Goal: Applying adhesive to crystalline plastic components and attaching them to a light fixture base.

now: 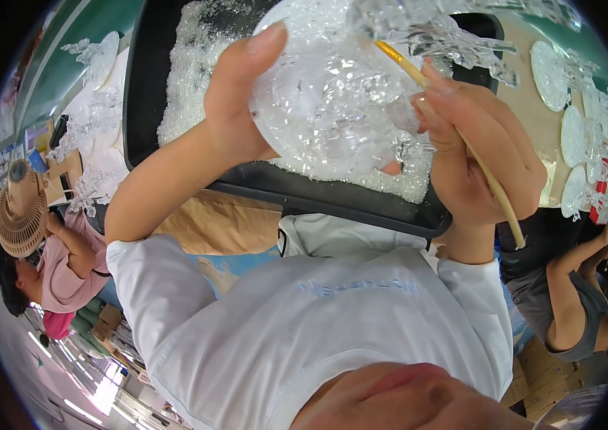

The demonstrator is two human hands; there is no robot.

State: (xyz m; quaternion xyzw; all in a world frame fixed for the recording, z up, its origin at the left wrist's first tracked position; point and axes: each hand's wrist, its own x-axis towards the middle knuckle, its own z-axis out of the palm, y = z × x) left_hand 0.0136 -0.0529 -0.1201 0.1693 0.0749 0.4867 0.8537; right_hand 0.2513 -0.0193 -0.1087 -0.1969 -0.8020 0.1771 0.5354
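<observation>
My left hand (236, 97) is wrapped round the edge of a round white disc (286, 115) that carries clear, glassy shapes, and holds it up over a black tray (361, 199). In my right hand (483, 147) is a slim paintbrush (496, 185) with a pale wooden handle and a golden metal collar. The brush is pinched between thumb and fingers and slants up left to the clear pieces on the disc. Its bristles are hard to make out against them. Sparkling clear granules (193, 79) fill the tray below.
More white discs with clear ornaments (549, 75) lie on the table to the right, and others (100, 61) on the left. A beige fan (23, 208) stands at far left by a person in pink. At the right, another person in grey works with raised hands.
</observation>
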